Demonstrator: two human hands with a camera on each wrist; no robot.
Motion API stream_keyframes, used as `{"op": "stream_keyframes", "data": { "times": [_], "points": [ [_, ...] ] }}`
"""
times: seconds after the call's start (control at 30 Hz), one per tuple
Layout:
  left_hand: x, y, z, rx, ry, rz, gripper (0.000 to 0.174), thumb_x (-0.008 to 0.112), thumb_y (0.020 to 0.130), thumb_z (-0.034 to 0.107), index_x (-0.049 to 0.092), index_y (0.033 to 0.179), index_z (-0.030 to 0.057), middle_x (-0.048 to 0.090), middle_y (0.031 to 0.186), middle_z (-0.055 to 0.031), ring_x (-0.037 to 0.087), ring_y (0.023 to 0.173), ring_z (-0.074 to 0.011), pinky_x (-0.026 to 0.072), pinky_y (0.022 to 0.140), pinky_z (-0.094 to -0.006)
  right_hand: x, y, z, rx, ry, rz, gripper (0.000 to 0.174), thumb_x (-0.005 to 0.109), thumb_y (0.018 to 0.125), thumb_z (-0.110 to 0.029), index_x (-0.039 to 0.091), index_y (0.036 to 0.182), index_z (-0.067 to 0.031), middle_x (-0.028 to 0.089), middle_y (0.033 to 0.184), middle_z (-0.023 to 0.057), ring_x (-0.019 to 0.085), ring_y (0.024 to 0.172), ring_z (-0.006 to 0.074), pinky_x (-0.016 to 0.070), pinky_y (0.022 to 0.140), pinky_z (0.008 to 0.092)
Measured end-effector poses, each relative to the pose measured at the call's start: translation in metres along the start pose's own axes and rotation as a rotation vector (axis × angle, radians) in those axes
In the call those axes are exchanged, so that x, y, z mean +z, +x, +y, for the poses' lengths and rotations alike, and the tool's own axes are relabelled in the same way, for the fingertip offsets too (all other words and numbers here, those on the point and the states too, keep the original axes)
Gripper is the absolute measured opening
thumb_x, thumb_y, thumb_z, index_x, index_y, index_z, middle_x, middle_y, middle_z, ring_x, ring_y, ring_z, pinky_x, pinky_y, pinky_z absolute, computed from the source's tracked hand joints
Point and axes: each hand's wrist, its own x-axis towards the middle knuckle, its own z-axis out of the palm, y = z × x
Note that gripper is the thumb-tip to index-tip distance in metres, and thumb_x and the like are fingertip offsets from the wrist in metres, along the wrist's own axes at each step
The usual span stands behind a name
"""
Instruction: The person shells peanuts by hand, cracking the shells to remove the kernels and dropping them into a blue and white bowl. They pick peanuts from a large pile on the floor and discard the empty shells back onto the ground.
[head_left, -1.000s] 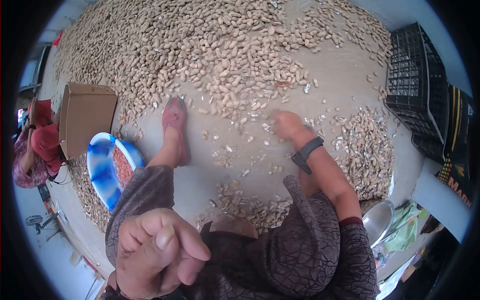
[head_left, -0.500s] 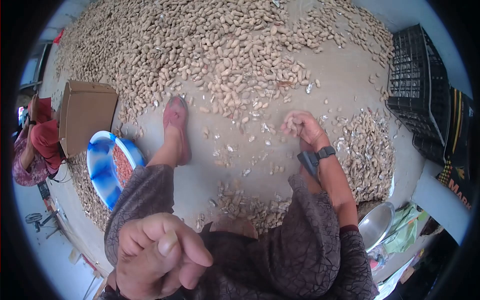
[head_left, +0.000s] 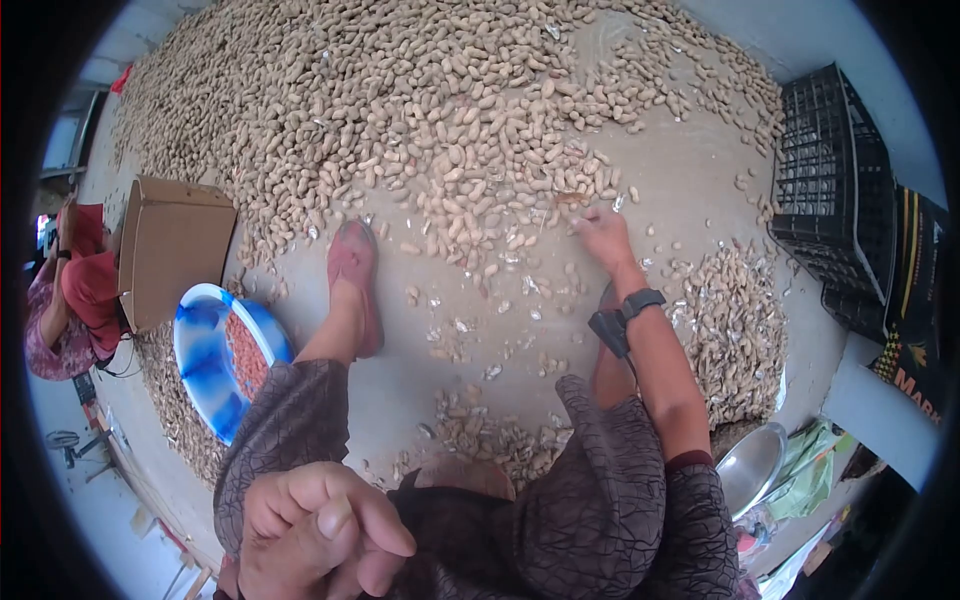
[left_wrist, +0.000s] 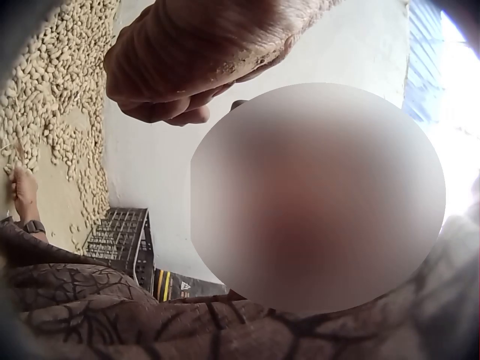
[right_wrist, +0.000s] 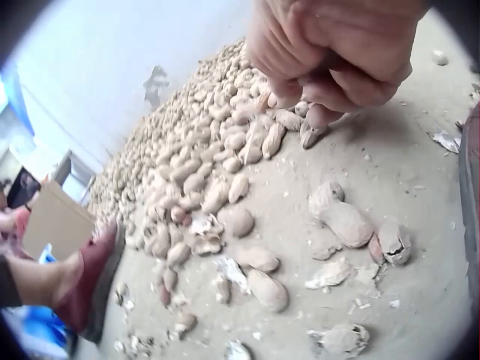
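My right hand (head_left: 608,240) reaches down to the near edge of a large spread of unshelled peanuts (head_left: 400,110). In the right wrist view its fingers curl downward, with a peanut (right_wrist: 310,136) at the fingertips; the inside of the hand is hidden. Raised over my lap, my left hand (head_left: 320,530) has its fingers curled in and the thumb laid against the index finger. Nothing shows between those fingers, and the palm is out of sight. Loose peanuts and broken shells (right_wrist: 345,341) lie scattered on the floor beneath the right hand.
A blue and white basin (head_left: 195,375) of reddish kernels (head_left: 245,355) stands by my left leg, near a cardboard box (head_left: 180,250) and a seated person (head_left: 75,310). On the right are a shell heap (head_left: 735,310), a black crate (head_left: 830,180) and a metal bowl (head_left: 750,470).
My right hand drew back from the floor and turned its fingers upward, then reached forward to the pile's edge with fingers down. The left hand stayed nearly still, slightly lower in view.
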Motion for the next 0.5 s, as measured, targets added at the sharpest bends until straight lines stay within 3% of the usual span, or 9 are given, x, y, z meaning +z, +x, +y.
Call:
{"op": "stream_keyframes", "data": {
  "times": [0.03, 0.07, 0.13, 0.2, 0.27, 0.37, 0.43, 0.47, 0.5],
  "points": [
    [-0.001, 0.001, 0.0, 0.003, 0.001, -0.002, 0.027, 0.05, 0.084, 0.011, 0.049, 0.076, -0.0137, 0.049, 0.054, -0.0172, 0.038, 0.034, -0.0115, 0.0306, 0.031, -0.021, 0.006, 0.002, -0.002, -0.129, -0.296, 0.121, 0.024, 0.064, 0.072, -0.02, 0.053, 0.082, -0.001, 0.059, 0.07, 0.011, 0.058, 0.066, 0.0216, 0.0451, 0.058, 0.0319],
    [-0.002, 0.002, -0.002, 0.034, 0.015, -0.015, 0.027, 0.05, 0.084, 0.012, 0.049, 0.075, -0.0136, 0.049, 0.053, -0.0167, 0.038, 0.034, -0.0111, 0.0302, 0.031, -0.0206, 0.009, 0.004, -0.003, -0.132, -0.295, 0.122, 0.024, 0.064, 0.072, -0.02, 0.053, 0.082, -0.001, 0.059, 0.07, 0.011, 0.058, 0.066, 0.0216, 0.0451, 0.058, 0.0319],
    [-0.003, 0.002, 0.0, 0.065, 0.027, -0.026, 0.027, 0.049, 0.084, 0.012, 0.049, 0.075, -0.0135, 0.049, 0.052, -0.0163, 0.037, 0.033, -0.0108, 0.0297, 0.03, -0.0203, 0.008, -0.001, -0.018, -0.087, -0.532, -0.005, 0.029, 0.064, 0.069, -0.02, 0.051, 0.086, 0.0003, 0.059, 0.078, 0.0172, 0.058, 0.078, 0.03, 0.0435, 0.069, 0.0359],
    [-0.001, 0.001, 0.004, -0.026, 0.098, -0.087, 0.028, 0.045, 0.089, 0.024, 0.049, 0.085, -0.0039, 0.046, 0.052, -0.0065, 0.029, 0.03, -0.0042, 0.025, 0.029, -0.0149, 0.01, -0.003, -0.014, -0.091, -0.536, -0.004, 0.027, 0.063, 0.068, -0.018, 0.051, 0.084, 0.0003, 0.059, 0.077, 0.018, 0.057, 0.077, 0.0315, 0.044, 0.069, 0.0363],
    [0.0, 0.0, 0.003, 0.02, 0.067, -0.036, 0.028, 0.047, 0.087, 0.018, 0.049, 0.079, -0.0083, 0.047, 0.052, -0.0108, 0.032, 0.031, -0.007, 0.027, 0.029, -0.0174, 0.013, -0.004, -0.004, -0.1, -0.541, -0.001, 0.024, 0.062, 0.068, -0.016, 0.051, 0.082, 0.0003, 0.058, 0.076, 0.0188, 0.057, 0.076, 0.033, 0.0445, 0.068, 0.0368],
    [0.004, 0.001, 0.001, 0.086, 0.038, -0.003, 0.028, 0.048, 0.085, 0.013, 0.049, 0.073, -0.0122, 0.048, 0.051, -0.0142, 0.035, 0.032, -0.0088, 0.0287, 0.03, -0.0197, 0.001, -0.008, 0.011, -0.175, -0.379, -0.052, 0.016, 0.059, 0.069, -0.013, 0.052, 0.075, 0.0003, 0.059, 0.072, 0.0159, 0.058, 0.064, 0.029, 0.0462, 0.058, 0.0352],
    [0.004, 0.002, 0.003, 0.114, 0.039, -0.019, 0.029, 0.048, 0.085, 0.014, 0.049, 0.072, -0.0118, 0.049, 0.052, -0.0132, 0.034, 0.032, -0.0076, 0.0284, 0.03, -0.0195, -0.012, -0.014, 0.002, 0.221, 0.058, -0.243, 0.009, 0.055, 0.071, -0.01, 0.054, 0.072, -0.0011, 0.059, 0.069, 0.0114, 0.056, 0.052, 0.0186, 0.0434, 0.043, 0.0279],
    [0.003, 0.003, 0.005, 0.075, 0.05, -0.042, 0.029, 0.048, 0.085, 0.015, 0.049, 0.073, -0.0111, 0.049, 0.051, -0.012, 0.033, 0.031, -0.0065, 0.0277, 0.03, -0.019, -0.019, -0.021, -0.009, 0.213, 0.055, -0.241, 0.009, 0.055, 0.071, -0.01, 0.054, 0.072, -0.0011, 0.059, 0.069, 0.0114, 0.056, 0.052, 0.0186, 0.0434, 0.043, 0.0279],
    [0.003, 0.003, 0.007, 0.034, 0.06, -0.068, 0.029, 0.048, 0.085, 0.016, 0.05, 0.073, -0.0103, 0.049, 0.051, -0.0109, 0.032, 0.03, -0.0054, 0.0269, 0.03, -0.0184, -0.028, -0.03, -0.021, 0.261, 0.273, -0.256, 0.007, 0.054, 0.072, -0.008, 0.055, 0.074, -0.0012, 0.059, 0.068, 0.0101, 0.054, 0.05, 0.0141, 0.0406, 0.039, 0.0239]
  ]
}}
